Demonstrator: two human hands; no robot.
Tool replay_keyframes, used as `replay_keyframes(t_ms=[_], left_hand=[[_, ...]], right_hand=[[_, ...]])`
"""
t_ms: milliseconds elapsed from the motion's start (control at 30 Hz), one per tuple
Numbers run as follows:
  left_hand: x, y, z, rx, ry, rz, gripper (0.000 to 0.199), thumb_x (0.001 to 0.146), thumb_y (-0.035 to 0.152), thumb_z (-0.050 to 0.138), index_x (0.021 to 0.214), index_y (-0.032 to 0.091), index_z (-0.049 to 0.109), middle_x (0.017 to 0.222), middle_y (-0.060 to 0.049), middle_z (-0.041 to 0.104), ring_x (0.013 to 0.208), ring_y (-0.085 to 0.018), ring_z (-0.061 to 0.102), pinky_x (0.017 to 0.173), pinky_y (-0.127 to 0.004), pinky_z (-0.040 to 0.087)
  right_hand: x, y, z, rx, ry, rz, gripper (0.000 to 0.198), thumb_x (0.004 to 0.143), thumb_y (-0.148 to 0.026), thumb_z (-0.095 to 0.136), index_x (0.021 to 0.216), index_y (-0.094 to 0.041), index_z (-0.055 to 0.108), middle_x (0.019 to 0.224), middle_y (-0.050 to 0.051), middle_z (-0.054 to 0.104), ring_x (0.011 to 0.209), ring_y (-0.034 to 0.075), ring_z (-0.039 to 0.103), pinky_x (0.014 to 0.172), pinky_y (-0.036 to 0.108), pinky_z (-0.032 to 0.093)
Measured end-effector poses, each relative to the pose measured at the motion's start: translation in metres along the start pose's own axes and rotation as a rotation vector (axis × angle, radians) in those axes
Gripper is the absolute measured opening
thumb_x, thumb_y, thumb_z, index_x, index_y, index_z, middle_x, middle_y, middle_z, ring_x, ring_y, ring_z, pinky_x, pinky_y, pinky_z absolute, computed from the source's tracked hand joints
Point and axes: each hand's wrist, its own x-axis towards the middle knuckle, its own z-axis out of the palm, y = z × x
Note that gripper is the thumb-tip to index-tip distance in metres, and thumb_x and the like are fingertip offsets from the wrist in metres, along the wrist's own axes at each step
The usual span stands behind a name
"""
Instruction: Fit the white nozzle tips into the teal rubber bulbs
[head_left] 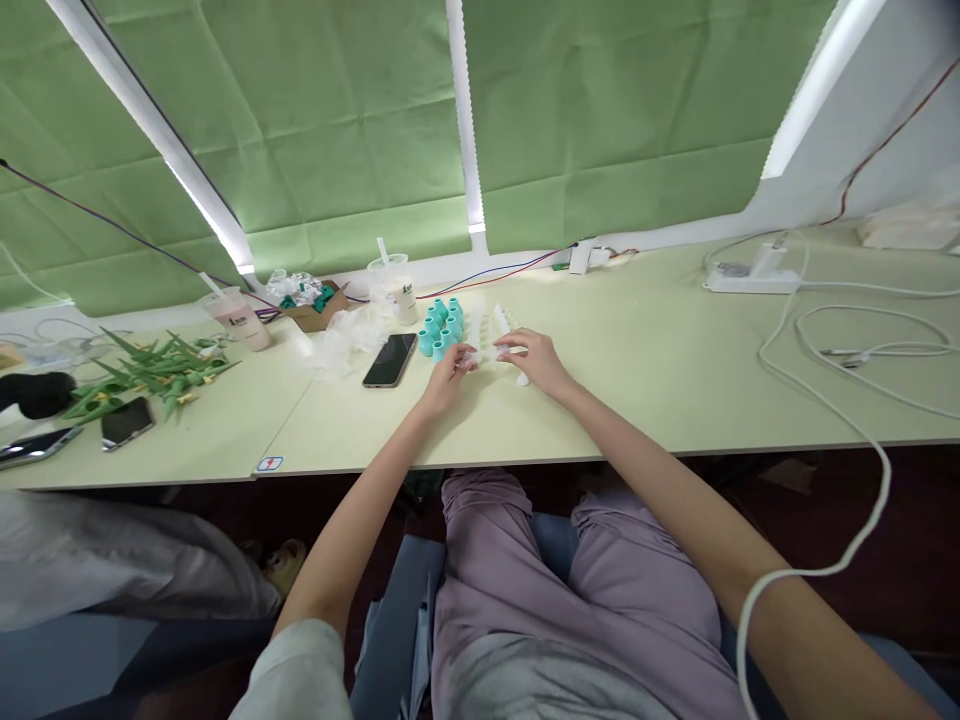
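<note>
My left hand (448, 376) is closed, its fingertips pinching a small translucent white piece (469, 359). Just to its right, my right hand (541, 362) pinches another small whitish piece (504, 350); exactly what these pieces are is too small to tell. Between and beyond the hands lie white strips (501, 319) with small parts along them. A white bit (523, 380) rests under my right hand. Left of the strips stands a cluster of several teal bottle-shaped pieces (439, 325), close to my left hand.
A phone (390, 361), crumpled clear plastic (341, 343) and a drink cup (394, 285) are left of the teal pieces. Farther left are a small carton (315, 312), a pink drink (238, 320) and cut flowers (150, 370). A power strip (752, 278) and white cable (817, 385) lie right.
</note>
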Motion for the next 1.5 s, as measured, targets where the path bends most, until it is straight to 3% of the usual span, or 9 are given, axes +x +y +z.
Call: replay_keyframes(t_ms=[200,333,500,700,900,1067,1233,1433,1500], left_hand=[[-0.003,0.006,-0.005,0.152,0.115,0.007,0.022,0.084,0.030,0.057,0.102,0.018,0.056,0.109,-0.007,0.062,0.105,-0.019,0.054,0.093,-0.034,0.041],[0.001,0.004,-0.008,0.284,0.111,0.019,0.024,0.079,0.030,0.063,0.100,0.020,0.064,0.101,-0.005,0.062,0.095,-0.019,0.051,0.088,-0.034,0.042],[0.004,-0.006,-0.007,0.289,0.092,0.012,0.024,0.076,0.026,0.065,0.099,0.018,0.066,0.093,-0.004,0.061,0.087,-0.017,0.050,0.084,-0.033,0.042],[0.003,-0.013,-0.005,0.264,0.073,0.008,0.025,0.078,0.021,0.059,0.103,0.017,0.061,0.096,-0.004,0.059,0.081,-0.014,0.052,0.077,-0.028,0.044],[0.000,-0.012,-0.006,0.347,0.097,0.057,0.039,0.082,0.032,0.059,0.118,0.018,0.051,0.099,-0.005,0.055,0.090,-0.017,0.049,0.088,-0.033,0.042],[-0.003,-0.008,-0.009,0.370,0.146,0.026,0.039,0.097,0.037,0.031,0.126,0.014,0.042,0.109,-0.011,0.054,0.100,-0.019,0.048,0.095,-0.035,0.037],[-0.004,-0.002,-0.008,0.513,0.077,0.005,0.040,0.097,0.037,0.029,0.128,0.015,0.042,0.111,-0.011,0.059,0.109,-0.024,0.047,0.094,-0.041,0.036],[-0.008,0.002,-0.008,0.559,0.138,0.030,0.041,0.097,0.032,0.025,0.127,0.015,0.045,0.111,-0.012,0.061,0.106,-0.025,0.050,0.091,-0.041,0.036],[-0.007,0.003,-0.010,0.553,0.194,0.042,0.040,0.097,0.032,0.024,0.126,0.016,0.046,0.110,-0.012,0.061,0.105,-0.024,0.050,0.091,-0.040,0.035]], right_hand=[[-0.002,-0.001,0.004,-0.042,-0.043,0.003,0.029,0.071,-0.021,0.065,0.100,-0.017,0.066,0.104,0.006,0.063,0.094,0.013,0.059,0.077,0.025,0.053],[-0.005,-0.005,0.002,-0.140,-0.055,-0.021,0.021,0.075,-0.027,0.064,0.094,-0.018,0.065,0.100,0.003,0.065,0.087,0.011,0.059,0.073,0.023,0.047],[-0.009,-0.008,0.003,-0.333,-0.124,-0.063,0.021,0.080,-0.035,0.063,0.096,-0.023,0.068,0.103,0.001,0.066,0.087,0.012,0.057,0.080,0.025,0.041],[-0.013,-0.010,0.009,-0.468,-0.166,-0.085,0.029,0.081,-0.037,0.062,0.107,-0.026,0.063,0.103,0.000,0.065,0.089,0.013,0.056,0.078,0.026,0.037],[-0.011,-0.016,0.018,-0.603,-0.258,-0.204,0.022,0.081,-0.037,0.064,0.097,-0.023,0.065,0.103,0.003,0.064,0.100,0.018,0.052,0.085,0.031,0.030],[-0.006,-0.022,0.027,-0.683,-0.287,-0.245,0.021,0.080,-0.037,0.064,0.095,-0.023,0.065,0.105,0.003,0.062,0.102,0.019,0.050,0.084,0.032,0.026],[-0.006,-0.026,0.031,-0.714,-0.250,-0.255,0.028,0.080,-0.041,0.064,0.104,-0.025,0.064,0.109,0.004,0.060,0.104,0.020,0.049,0.084,0.031,0.027],[-0.002,-0.019,-0.013,-0.584,-0.051,-0.094,0.022,0.086,-0.040,0.055,0.094,-0.024,0.068,0.098,0.003,0.063,0.090,0.015,0.053,0.079,0.027,0.032],[-0.001,-0.006,-0.037,-0.581,-0.105,0.012,0.018,0.084,-0.037,0.057,0.094,-0.027,0.069,0.097,0.000,0.063,0.080,0.012,0.053,0.072,0.024,0.033]])
